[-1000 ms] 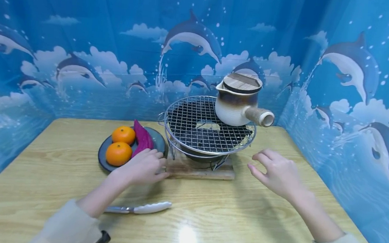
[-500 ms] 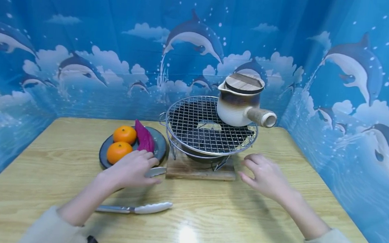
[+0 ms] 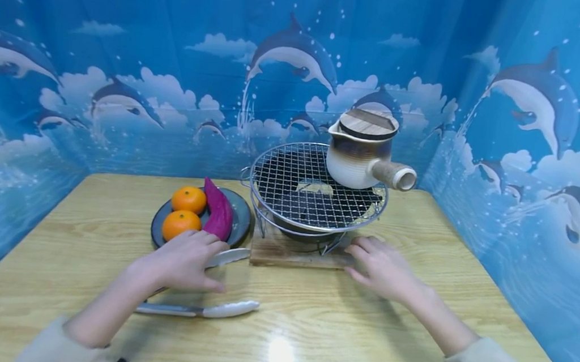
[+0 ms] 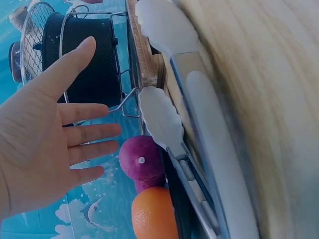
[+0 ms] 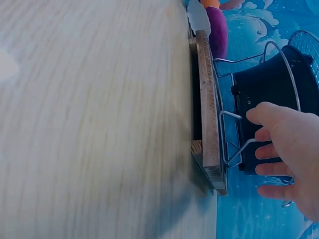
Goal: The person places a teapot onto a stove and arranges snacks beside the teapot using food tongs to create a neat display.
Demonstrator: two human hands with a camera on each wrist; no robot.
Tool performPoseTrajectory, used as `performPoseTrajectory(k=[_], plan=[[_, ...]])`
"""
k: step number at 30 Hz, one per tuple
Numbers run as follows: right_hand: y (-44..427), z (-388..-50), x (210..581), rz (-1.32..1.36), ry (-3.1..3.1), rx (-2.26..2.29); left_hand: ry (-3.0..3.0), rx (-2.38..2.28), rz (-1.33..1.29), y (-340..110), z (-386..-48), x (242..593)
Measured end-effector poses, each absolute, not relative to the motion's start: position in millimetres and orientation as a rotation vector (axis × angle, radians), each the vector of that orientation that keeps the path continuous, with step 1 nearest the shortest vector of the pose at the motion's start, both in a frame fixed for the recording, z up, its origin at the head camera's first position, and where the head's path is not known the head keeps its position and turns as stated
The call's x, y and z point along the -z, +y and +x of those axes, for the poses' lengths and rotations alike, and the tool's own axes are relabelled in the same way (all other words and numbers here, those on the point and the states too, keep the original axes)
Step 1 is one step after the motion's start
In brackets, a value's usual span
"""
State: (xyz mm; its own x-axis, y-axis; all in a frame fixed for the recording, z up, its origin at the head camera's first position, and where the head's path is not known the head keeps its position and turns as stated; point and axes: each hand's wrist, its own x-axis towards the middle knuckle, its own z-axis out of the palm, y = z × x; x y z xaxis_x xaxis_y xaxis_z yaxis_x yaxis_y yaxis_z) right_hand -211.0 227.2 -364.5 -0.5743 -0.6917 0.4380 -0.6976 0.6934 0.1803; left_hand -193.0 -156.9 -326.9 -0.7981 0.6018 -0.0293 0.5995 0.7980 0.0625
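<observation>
My left hand (image 3: 187,261) hovers above a pair of tongs (image 3: 231,310), fingers extended and nothing held. The tongs lie spread on the table, with two pale scalloped tips; the hand covers part of them in the head view. Behind this hand, a dark plate (image 3: 243,218) bears two oranges (image 3: 182,225) and a purple sweet potato (image 3: 219,212). My right hand (image 3: 381,269) holds nothing and is near the right end of a wooden base (image 3: 294,256). Its fingers are loosely bent in the right wrist view, in front of the black stove (image 5: 264,84); contact cannot be told.
A round wire grill rack (image 3: 313,205) tops the stove on the wooden base. Toward the rack's back right stands a side-handled pot (image 3: 355,163) with a wooden lid, its handle jutting right. A dolphin-print curtain (image 3: 175,81) surrounds the back and sides of the table (image 3: 339,332).
My left hand has drawn left and nearer to me, uncovering the second tongs tip and more of the sweet potato. My right hand has moved left, up to the wooden base's end.
</observation>
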Motion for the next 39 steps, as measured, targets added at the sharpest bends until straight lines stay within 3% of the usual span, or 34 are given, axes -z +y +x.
performPoseTrajectory(k=[39], plan=[[218.6,-208.9,385.8,1.126,-2.579,0.031,2.879,-0.219,0.801,-179.4,-179.1,357.8]])
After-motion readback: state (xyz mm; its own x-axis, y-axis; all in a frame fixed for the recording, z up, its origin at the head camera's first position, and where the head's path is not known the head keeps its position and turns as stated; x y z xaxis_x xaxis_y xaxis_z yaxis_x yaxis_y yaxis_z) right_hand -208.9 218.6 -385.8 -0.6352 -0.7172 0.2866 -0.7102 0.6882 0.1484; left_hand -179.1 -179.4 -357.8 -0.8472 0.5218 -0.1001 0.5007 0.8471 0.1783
